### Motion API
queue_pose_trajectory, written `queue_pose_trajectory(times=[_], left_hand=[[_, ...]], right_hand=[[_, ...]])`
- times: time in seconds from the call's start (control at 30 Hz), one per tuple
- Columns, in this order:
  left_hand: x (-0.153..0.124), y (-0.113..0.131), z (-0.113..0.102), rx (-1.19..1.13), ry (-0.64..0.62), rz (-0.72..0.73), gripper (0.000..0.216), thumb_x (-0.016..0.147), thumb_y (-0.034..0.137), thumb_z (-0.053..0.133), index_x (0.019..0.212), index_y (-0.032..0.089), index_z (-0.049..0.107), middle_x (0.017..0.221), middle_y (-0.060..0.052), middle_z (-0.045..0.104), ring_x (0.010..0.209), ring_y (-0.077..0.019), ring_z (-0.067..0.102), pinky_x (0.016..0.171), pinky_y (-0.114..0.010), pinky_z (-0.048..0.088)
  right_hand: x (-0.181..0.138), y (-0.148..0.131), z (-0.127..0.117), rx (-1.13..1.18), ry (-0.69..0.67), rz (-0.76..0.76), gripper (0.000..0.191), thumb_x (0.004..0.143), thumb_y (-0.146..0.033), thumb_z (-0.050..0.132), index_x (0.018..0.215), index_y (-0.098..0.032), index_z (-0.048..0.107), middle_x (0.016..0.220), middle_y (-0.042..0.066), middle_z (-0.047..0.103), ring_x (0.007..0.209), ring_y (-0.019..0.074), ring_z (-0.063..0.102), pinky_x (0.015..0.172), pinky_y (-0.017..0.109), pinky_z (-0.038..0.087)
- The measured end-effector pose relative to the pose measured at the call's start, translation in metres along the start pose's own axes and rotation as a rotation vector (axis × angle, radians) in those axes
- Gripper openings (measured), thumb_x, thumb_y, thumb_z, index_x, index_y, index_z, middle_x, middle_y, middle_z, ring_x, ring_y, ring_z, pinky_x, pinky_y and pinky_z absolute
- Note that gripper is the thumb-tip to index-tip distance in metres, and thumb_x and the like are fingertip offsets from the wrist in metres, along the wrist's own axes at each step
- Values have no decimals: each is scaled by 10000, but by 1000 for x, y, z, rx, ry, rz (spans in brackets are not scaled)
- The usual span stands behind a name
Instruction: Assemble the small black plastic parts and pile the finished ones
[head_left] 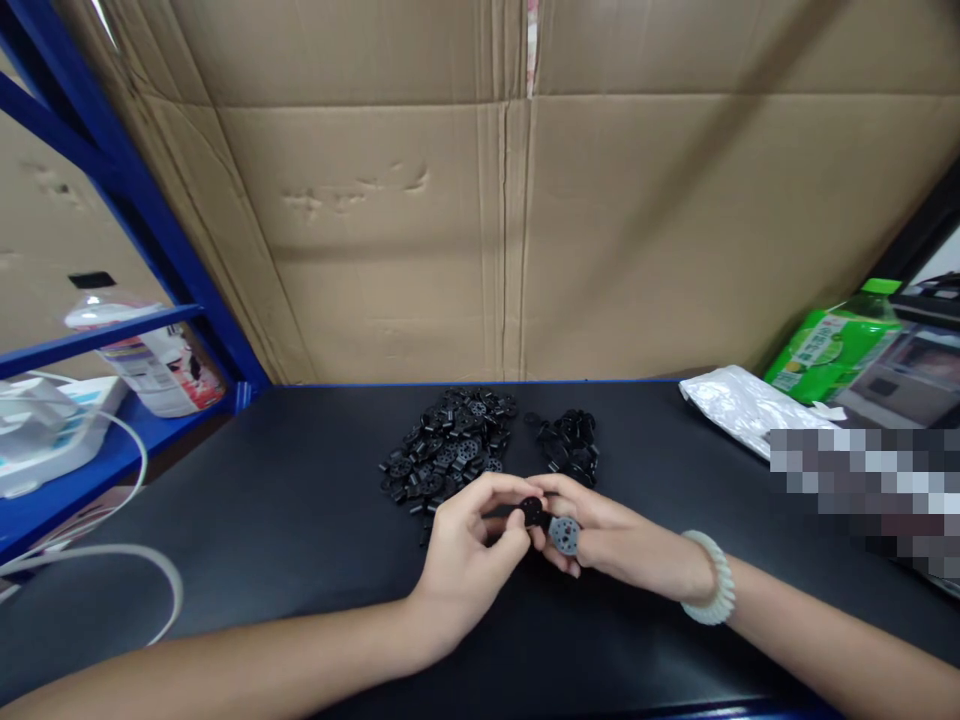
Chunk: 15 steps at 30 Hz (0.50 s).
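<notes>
My left hand [474,560] pinches a small black round part with holes in its face [531,511]. Close beside it, my right hand [611,535] grips a round part whose grey-looking face has several small holes [565,536]. The two parts are side by side between my fingertips, above the black tabletop; whether they are joined I cannot tell. Just beyond my hands lies a large heap of loose black parts with round, holed ends [450,445]. A smaller pile of black parts [571,445] is to its right.
Cardboard [375,240] walls off the back of the black table [300,520]. A blue frame [127,190], a bottle [150,350], a white power strip [52,440] and a white cable [169,570] are at left. On the right are a silver bag [742,405] and a green bottle [832,350].
</notes>
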<state>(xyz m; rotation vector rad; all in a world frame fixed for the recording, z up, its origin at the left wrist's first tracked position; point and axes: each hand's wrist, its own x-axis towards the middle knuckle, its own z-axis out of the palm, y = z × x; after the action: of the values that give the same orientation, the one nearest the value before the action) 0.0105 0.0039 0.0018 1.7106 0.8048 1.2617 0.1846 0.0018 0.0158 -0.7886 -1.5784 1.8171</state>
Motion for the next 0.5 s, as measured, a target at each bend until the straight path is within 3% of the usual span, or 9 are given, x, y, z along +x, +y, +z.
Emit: queue_pose_trajectory(times=[0.13, 0.3, 0.37, 0.5], left_hand=[[-5, -2, -2, 111, -70, 13, 281, 782, 56, 513, 1020, 198, 561, 1003, -35, 621, 948, -153, 627, 735, -243, 589], [-16, 5, -4, 473, -357, 180, 404, 788, 99, 529, 1177, 197, 487, 1212, -65, 533, 1190, -197, 473, 1033, -365, 430], [-18, 9, -6, 620, -434, 208, 427, 803, 166, 544, 1222, 183, 461, 1299, -91, 479, 1303, -242, 345, 1100, -426, 329], [-14, 12, -11, 866, -516, 150, 586, 808, 360, 570, 1327, 154, 392, 1445, -160, 303, 1384, -373, 83, 1074, -563, 278]], right_hand=[[-6, -8, -13, -401, 114, -151, 430, 660, -29, 432, 1050, -210, 413, 912, 15, 540, 788, 130, 517, 679, 276, 418], [-5, -14, -39, -1103, 563, -363, 309, 720, -105, 527, 1014, -196, 493, 946, 45, 550, 812, 186, 530, 755, 355, 446], [-2, -12, -50, -1221, 658, -394, 325, 752, -138, 532, 1071, -187, 489, 992, 68, 554, 897, 217, 532, 807, 388, 453], [2, -6, -61, -1291, 649, -411, 399, 794, -167, 525, 1187, -172, 453, 1181, 109, 520, 1128, 245, 460, 983, 438, 385]])
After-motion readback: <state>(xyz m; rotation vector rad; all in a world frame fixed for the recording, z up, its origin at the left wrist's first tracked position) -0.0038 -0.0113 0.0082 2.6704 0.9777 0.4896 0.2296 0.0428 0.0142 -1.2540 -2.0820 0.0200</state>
